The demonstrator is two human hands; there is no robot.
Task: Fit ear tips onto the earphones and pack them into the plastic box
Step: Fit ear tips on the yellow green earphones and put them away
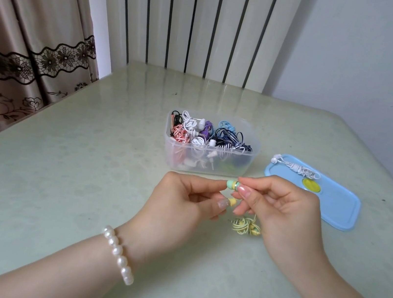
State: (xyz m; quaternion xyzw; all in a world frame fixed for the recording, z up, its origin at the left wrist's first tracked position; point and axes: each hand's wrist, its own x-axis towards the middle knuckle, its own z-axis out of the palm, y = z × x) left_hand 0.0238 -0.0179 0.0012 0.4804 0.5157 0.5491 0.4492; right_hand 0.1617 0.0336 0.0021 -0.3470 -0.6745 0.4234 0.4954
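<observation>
Pale green glossy desk (57, 178) carries a clear plastic box (207, 161), a blue lid (335, 209) just beside it, and a yellow cable bundle (246, 227) up front.

The scene is evenly lit by soft, bright daylight, and only faint shadows are cast. Pale glare is seen on the surface (59, 165) beyond the fingers (244, 191). Straight lines are bowed towards the edges.

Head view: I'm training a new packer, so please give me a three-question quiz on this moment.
1. True or false: the blue lid is on the plastic box.
2. Which hand pinches the yellow ear tip?
3. Where does the white earphone bundle lie: (a) in the box, (b) on the lid, (c) on the table?

Key: 1 false, it lies beside the box; 2 the left hand, while the right hand holds the green earbud; 3 b.
</observation>
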